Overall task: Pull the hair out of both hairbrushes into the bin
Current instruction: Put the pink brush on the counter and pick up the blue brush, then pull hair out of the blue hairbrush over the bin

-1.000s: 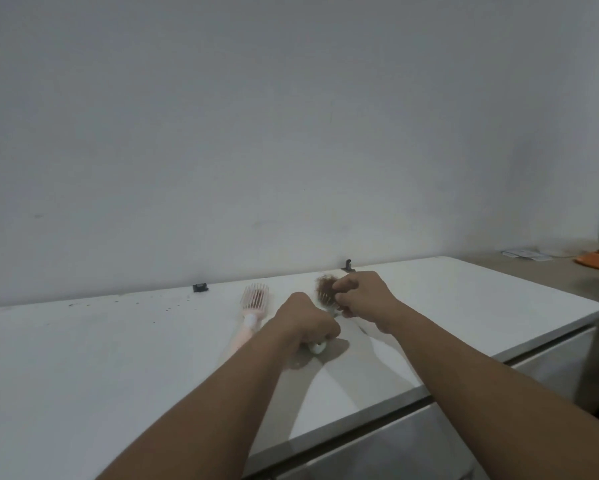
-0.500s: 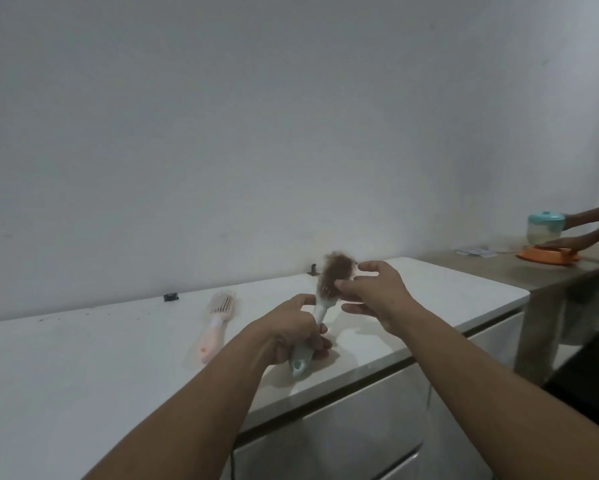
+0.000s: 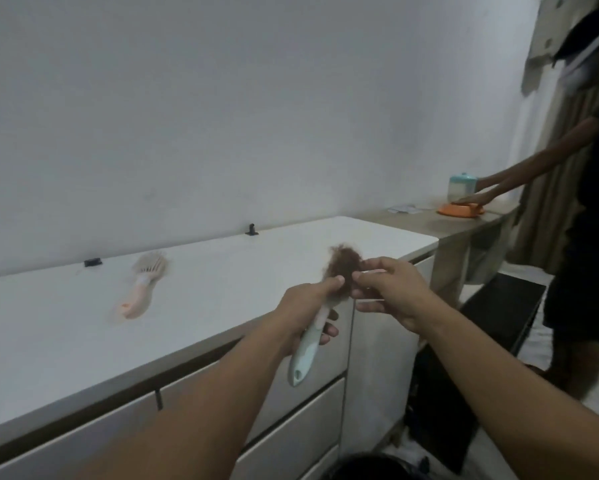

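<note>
Cabinet [image 3: 222,271], white top, long, with drawers below; the landmark for everything else. Beyond its far right end stands a second person [image 3: 582,237] in dark clothes, arms reaching over a wooden side table [image 3: 429,221] that carries an orange dish [image 3: 460,209] and a teal-lidded jar [image 3: 462,187]. Below the cabinet's front, at the bottom edge of view, a dark round rim, probably the bin [image 3: 364,467]; mostly cut off.

Both forearms of the wearer extend over the cabinet's front right edge. Left hand [image 3: 308,310] is clenched around the handle of the mint brush [image 3: 305,355], held off the cabinet, head up and tilted away, handle end hanging down in front of the drawers. Brown hair [image 3: 343,268] sits in a thick clump on the brush head. Right hand [image 3: 391,289] is at the clump, thumb and forefinger pinching into its lower right side, other fingers spread loosely.

Pink brush [image 3: 142,289] lies flat on the cabinet top, well left of the hands, bristles up; blurred. Two small black fittings at the cabinet's back edge by the wall: clip [image 3: 93,262] near the pink brush, peg [image 3: 252,229] further right.
</note>
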Demonstrator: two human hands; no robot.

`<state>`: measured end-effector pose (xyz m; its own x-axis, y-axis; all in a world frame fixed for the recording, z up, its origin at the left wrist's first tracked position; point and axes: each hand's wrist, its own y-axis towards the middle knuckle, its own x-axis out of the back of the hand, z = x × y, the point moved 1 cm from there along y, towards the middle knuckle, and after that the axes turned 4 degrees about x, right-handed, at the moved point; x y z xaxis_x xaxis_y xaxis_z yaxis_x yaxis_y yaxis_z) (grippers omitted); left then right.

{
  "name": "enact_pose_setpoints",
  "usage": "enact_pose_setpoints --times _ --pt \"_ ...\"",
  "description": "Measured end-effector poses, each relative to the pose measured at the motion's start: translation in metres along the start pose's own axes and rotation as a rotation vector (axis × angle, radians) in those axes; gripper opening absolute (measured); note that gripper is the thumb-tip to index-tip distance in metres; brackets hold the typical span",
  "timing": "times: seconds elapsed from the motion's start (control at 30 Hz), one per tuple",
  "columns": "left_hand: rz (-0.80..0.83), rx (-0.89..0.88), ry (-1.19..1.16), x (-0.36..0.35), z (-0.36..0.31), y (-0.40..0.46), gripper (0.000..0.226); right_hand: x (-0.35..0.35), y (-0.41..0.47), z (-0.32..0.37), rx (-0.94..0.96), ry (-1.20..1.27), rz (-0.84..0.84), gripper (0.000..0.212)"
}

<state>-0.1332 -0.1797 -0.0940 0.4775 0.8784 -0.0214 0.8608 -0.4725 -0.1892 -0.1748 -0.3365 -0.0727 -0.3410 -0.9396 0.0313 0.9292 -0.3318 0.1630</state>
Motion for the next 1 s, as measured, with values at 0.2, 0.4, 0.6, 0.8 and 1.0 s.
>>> enact_pose_setpoints --times 0.2,0.4,0.6,0.8,1.0 --pt "0.023 0.042 0.051 -0.033 0.066 0.006 0.033 0.044 -0.039 -0.057 -0.118 0.029 -0.031 0.022" --pt "0.064 0.174 0.140 -0.047 0.163 0.011 0.032 0.060 -0.081 -0.146 -0.285 0.090 -0.148 0.019" --pt "0.139 0.379 0.210 -0.058 0.256 -0.005 0.032 0.059 -0.132 -0.229 -0.378 0.001 -0.149 0.035" --pt "0.155 0.475 0.190 -0.056 0.301 -0.013 0.035 0.063 -0.159 -0.279 -0.446 -0.107 -0.163 0.036" --pt "0.109 0.530 0.163 -0.048 0.325 -0.019 0.037 0.062 -0.164 -0.292 -0.405 -0.260 -0.123 0.032"
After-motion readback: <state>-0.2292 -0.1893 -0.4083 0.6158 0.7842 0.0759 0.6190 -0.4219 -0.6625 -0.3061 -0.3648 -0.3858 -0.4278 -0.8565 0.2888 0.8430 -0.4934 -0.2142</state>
